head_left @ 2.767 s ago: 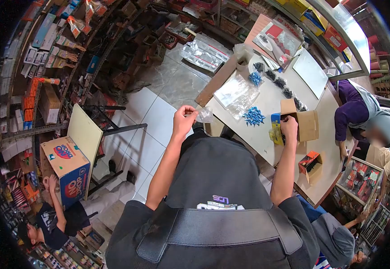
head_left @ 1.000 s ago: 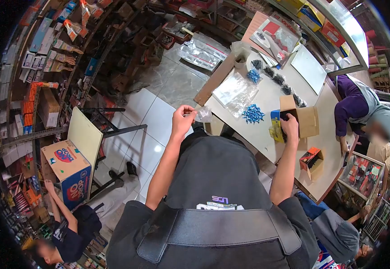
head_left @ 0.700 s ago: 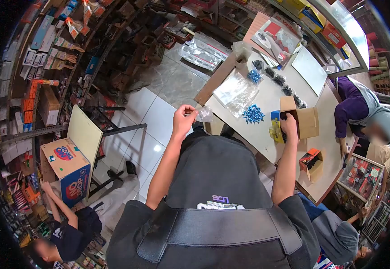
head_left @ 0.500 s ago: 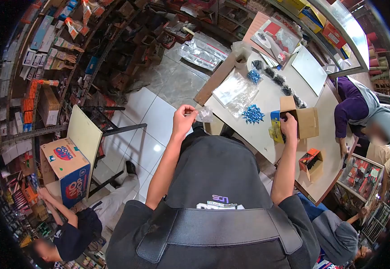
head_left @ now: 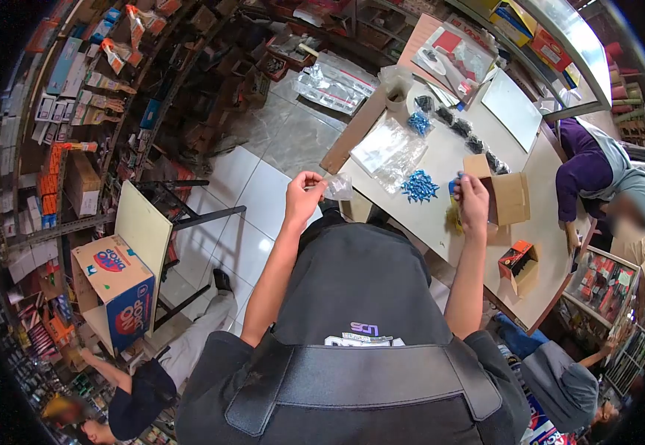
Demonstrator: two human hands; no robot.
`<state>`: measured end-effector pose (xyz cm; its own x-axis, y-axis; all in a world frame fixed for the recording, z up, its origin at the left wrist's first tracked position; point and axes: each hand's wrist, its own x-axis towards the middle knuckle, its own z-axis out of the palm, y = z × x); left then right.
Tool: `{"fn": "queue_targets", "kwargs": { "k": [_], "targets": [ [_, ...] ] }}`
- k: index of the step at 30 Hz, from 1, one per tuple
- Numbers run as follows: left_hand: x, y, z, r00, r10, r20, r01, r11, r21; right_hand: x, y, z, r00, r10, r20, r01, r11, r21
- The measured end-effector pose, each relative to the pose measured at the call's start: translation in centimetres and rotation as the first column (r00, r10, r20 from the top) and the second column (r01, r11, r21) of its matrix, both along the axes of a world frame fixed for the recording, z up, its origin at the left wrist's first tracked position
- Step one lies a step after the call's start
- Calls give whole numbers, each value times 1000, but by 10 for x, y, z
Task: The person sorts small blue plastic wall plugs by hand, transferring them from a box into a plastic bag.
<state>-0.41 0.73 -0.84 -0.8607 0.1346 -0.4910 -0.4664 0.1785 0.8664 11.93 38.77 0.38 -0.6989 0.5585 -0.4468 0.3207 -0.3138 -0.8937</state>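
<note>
Left hand [head_left: 302, 194], frame centre: fingers pinched on small clear bag [head_left: 339, 187], mouth held up for filling. Right hand [head_left: 472, 199] over surface [head_left: 441, 222] by cardboard box [head_left: 508, 199]; fingers closed, contents unclear. Blue pieces [head_left: 419, 187] heaped within reach.

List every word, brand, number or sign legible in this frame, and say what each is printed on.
"DROP": red and blue print on the side of the cardboard box on the floor, lower left; other letters on it are unclear.
"LGS": my best reading of the print on the person's dark shirt; the white line under it is unreadable.
Shelf packets and the small orange box: print too small to read.
</note>
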Motion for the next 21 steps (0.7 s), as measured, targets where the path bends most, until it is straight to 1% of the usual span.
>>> {"fn": "queue_targets", "kwargs": {
  "k": [2,3,5,6,8,9,11,15,17,18,20,21],
  "targets": [
    [-1,1,3,1000,13,-4,-13,1000,7,-7,-15,-5,977,136,162,-161,975,154],
    [-1,0,3,1000,16,-5,-16,1000,6,-10,-22,-13,961,190,200,-234,945,227],
    [-2,-2,1,1000,18,-5,-18,1000,17,-11,-30,-39,920,273,280,-368,846,385],
    [-2,-3,1,1000,21,-5,-21,1000,16,-14,-38,-39,907,264,329,-398,794,460],
    [-3,-7,1,1000,22,0,-22,1000,-6,-19,-49,-37,876,256,409,-450,739,501],
    [-2,-9,0,1000,24,1,-24,1000,-7,-19,-49,-43,875,258,409,-451,739,500],
    [-1,-11,-1,999,33,0,-33,999,-20,-19,-47,-64,872,280,402,-473,695,542],
    [0,-13,-3,999,48,2,-48,999,2,-25,-51,-53,866,255,431,-475,689,547],
    [0,-13,-4,998,55,-6,-55,998,7,-25,-49,-54,867,248,432,-460,731,504],
    [0,-12,-4,998,56,-5,-56,998,8,-26,-50,-51,866,248,433,-461,730,504],
    [0,-11,-3,999,53,0,-53,998,24,-27,-51,-46,878,272,393,-419,833,360],
    [-1,-9,-3,999,53,0,-53,998,27,-27,-51,-46,878,270,395,-419,833,362]
  ]
}}
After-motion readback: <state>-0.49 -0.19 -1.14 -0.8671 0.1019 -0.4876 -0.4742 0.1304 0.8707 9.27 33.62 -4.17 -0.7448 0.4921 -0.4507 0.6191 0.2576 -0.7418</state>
